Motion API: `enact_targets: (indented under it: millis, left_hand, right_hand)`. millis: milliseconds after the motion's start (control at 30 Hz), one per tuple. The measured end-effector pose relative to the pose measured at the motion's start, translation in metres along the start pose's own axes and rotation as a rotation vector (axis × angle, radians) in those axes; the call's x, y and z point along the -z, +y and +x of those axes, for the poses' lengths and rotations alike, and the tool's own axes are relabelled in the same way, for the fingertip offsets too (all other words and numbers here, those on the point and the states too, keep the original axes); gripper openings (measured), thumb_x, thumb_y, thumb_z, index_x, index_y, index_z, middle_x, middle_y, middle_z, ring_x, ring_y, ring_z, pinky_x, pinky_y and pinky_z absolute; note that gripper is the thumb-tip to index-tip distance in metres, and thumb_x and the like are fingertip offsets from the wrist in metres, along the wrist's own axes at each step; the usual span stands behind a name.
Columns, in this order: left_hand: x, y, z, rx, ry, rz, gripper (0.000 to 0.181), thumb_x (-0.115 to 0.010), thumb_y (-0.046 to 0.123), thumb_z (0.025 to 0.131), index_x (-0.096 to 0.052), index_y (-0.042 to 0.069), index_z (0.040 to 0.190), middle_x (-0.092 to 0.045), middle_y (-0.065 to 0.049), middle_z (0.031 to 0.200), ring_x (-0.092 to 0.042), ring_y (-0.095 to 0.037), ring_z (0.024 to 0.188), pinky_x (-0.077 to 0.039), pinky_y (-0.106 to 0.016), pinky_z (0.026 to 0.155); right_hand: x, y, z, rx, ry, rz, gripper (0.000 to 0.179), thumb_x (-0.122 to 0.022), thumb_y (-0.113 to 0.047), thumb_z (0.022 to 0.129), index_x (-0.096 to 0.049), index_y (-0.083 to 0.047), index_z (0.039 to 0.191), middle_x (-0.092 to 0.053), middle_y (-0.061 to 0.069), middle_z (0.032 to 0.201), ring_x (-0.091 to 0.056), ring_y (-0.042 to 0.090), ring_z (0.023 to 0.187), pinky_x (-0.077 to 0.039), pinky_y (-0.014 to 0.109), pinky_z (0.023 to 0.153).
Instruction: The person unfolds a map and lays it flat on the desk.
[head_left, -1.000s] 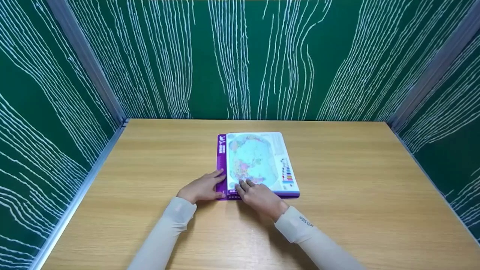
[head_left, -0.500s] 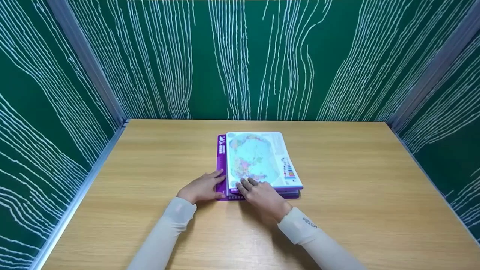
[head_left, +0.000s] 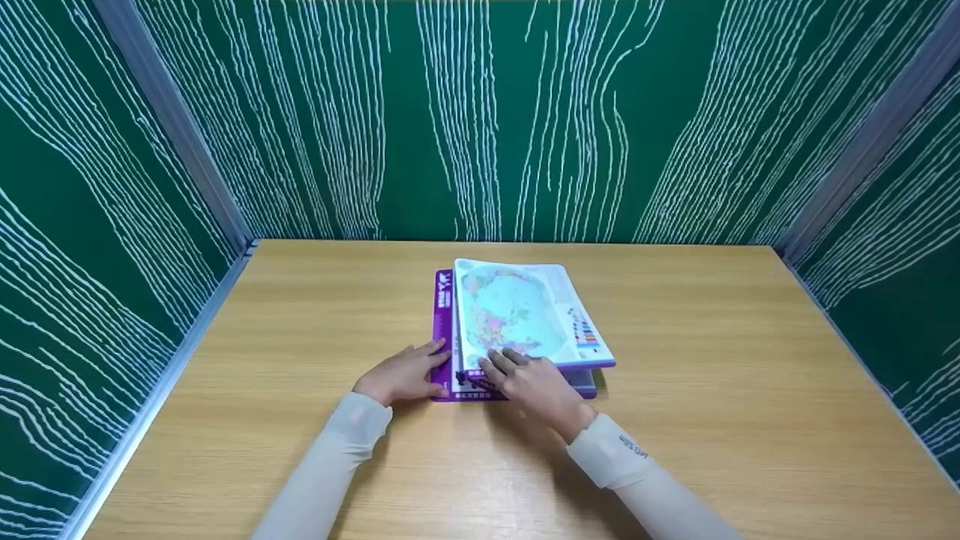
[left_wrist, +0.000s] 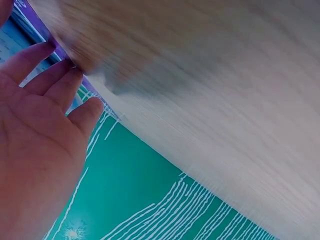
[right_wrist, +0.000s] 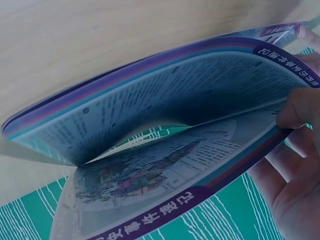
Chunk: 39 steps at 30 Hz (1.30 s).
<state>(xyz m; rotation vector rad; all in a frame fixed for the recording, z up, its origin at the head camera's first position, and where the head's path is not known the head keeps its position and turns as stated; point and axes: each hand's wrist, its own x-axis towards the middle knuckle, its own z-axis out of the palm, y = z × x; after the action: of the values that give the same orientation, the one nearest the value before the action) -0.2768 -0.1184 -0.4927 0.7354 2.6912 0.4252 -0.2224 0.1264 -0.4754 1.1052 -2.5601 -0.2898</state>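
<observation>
A folded world-map chart [head_left: 514,311] with purple borders lies near the middle of the table. Its upper leaf is raised at the near edge, and a gap shows above the leaf below. My right hand [head_left: 544,397] pinches that near edge, fingers on the map side and thumb underneath. In the right wrist view the lifted leaf [right_wrist: 150,185] and the lower leaf [right_wrist: 150,87] stand apart like a mouth, both printed inside. My left hand [head_left: 401,375] rests at the purple left margin [head_left: 443,315], with fingertips [left_wrist: 75,72] extended onto it.
The wooden table [head_left: 712,360] stretches out on both sides of the chart. Green panels with white wavy lines [head_left: 555,120] enclose its back and sides, joined by grey metal posts [head_left: 172,112].
My right hand has raised the near edge of the chart's upper leaf and shifted slightly right, opening a gap beneath. The left hand stays on the purple margin.
</observation>
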Motion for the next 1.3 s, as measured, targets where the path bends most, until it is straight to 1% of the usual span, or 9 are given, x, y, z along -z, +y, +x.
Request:
enact_targets:
  millis: [100, 300, 400, 500, 600, 700, 967, 1133, 1300]
  left_hand:
    - [0.001, -0.001, 0.000, 0.014, -0.008, -0.009, 0.071, -0.064, 0.042, 0.089, -0.036, 0.013, 0.148, -0.022, -0.006, 0.160, -0.024, -0.029, 0.146, -0.017, -0.047, 0.120]
    - [0.004, -0.005, -0.001, 0.037, -0.025, -0.041, 0.070, -0.065, 0.041, 0.089, -0.037, 0.016, 0.148, -0.021, -0.004, 0.160, -0.024, -0.039, 0.144, -0.021, -0.052, 0.118]
    - [0.004, -0.008, -0.001, 0.026, -0.030, -0.043, 0.070, -0.065, 0.039, 0.089, -0.036, 0.015, 0.148, -0.020, -0.004, 0.161, -0.024, -0.040, 0.144, -0.021, -0.051, 0.118]
    - [0.004, -0.010, -0.001, 0.012, -0.029, -0.062, 0.070, -0.065, 0.037, 0.090, -0.036, 0.014, 0.148, -0.020, -0.005, 0.161, -0.024, -0.041, 0.144, -0.022, -0.052, 0.118]
    - [0.004, -0.010, -0.001, 0.018, -0.033, -0.078, 0.069, -0.065, 0.036, 0.090, -0.035, 0.015, 0.149, -0.019, -0.004, 0.161, -0.024, -0.040, 0.144, -0.021, -0.051, 0.118]
    - [0.004, -0.011, -0.001, 0.044, -0.040, -0.088, 0.069, -0.064, 0.037, 0.090, -0.033, 0.019, 0.149, -0.017, 0.000, 0.162, -0.022, -0.038, 0.145, -0.020, -0.050, 0.119]
    - [0.006, -0.014, -0.005, 0.085, -0.042, -0.109, 0.068, -0.064, 0.035, 0.091, -0.032, 0.023, 0.150, -0.016, 0.005, 0.162, -0.021, -0.037, 0.146, -0.022, -0.050, 0.118]
    - [0.008, -0.017, -0.008, 0.089, -0.040, -0.143, 0.067, -0.065, 0.032, 0.091, -0.033, 0.023, 0.149, -0.017, 0.004, 0.161, -0.021, -0.037, 0.146, -0.022, -0.050, 0.118]
    - [0.009, -0.023, -0.011, 0.113, -0.039, -0.195, 0.066, -0.065, 0.030, 0.092, -0.033, 0.025, 0.149, -0.017, 0.006, 0.162, -0.019, -0.034, 0.147, -0.020, -0.049, 0.119]
  right_hand:
    - [0.002, 0.003, -0.002, -0.008, -0.006, 0.015, 0.076, -0.084, -0.018, 0.072, -0.050, -0.013, 0.140, -0.059, 0.010, 0.135, -0.062, 0.028, 0.116, -0.059, 0.041, 0.080]
    - [0.003, 0.008, -0.006, -0.013, 0.023, 0.028, 0.085, -0.088, -0.017, 0.066, -0.049, -0.013, 0.141, -0.058, 0.010, 0.136, -0.062, 0.028, 0.117, -0.058, 0.042, 0.081]
    - [0.004, 0.011, -0.007, -0.021, 0.062, 0.009, 0.078, -0.086, -0.013, 0.069, -0.051, -0.013, 0.139, -0.060, 0.008, 0.134, -0.062, 0.027, 0.116, -0.059, 0.041, 0.080]
    - [0.004, 0.014, -0.009, -0.037, 0.085, 0.001, 0.069, -0.079, -0.006, 0.076, -0.052, -0.015, 0.139, -0.061, 0.007, 0.133, -0.063, 0.026, 0.115, -0.059, 0.040, 0.079]
    - [0.007, 0.018, -0.012, -0.052, 0.072, 0.024, 0.070, -0.078, -0.005, 0.077, -0.050, -0.017, 0.140, -0.060, 0.006, 0.135, -0.062, 0.027, 0.118, -0.058, 0.041, 0.082]
    - [0.010, 0.022, -0.014, -0.067, 0.049, 0.047, 0.074, -0.079, -0.006, 0.076, -0.048, -0.018, 0.142, -0.058, 0.006, 0.137, -0.059, 0.027, 0.121, -0.056, 0.042, 0.087]
    - [0.017, 0.036, -0.024, -0.094, 0.016, 0.051, 0.082, -0.081, -0.008, 0.075, -0.043, -0.021, 0.146, -0.052, 0.002, 0.144, -0.053, 0.027, 0.129, -0.051, 0.043, 0.095]
    - [0.020, 0.046, -0.030, -0.104, 0.031, 0.036, 0.080, -0.081, -0.008, 0.074, -0.045, -0.020, 0.144, -0.053, 0.003, 0.143, -0.053, 0.027, 0.128, -0.052, 0.043, 0.094]
    - [0.022, 0.054, -0.035, -0.109, 0.055, 0.031, 0.078, -0.081, -0.006, 0.074, -0.046, -0.018, 0.143, -0.054, 0.005, 0.141, -0.054, 0.027, 0.127, -0.052, 0.045, 0.094]
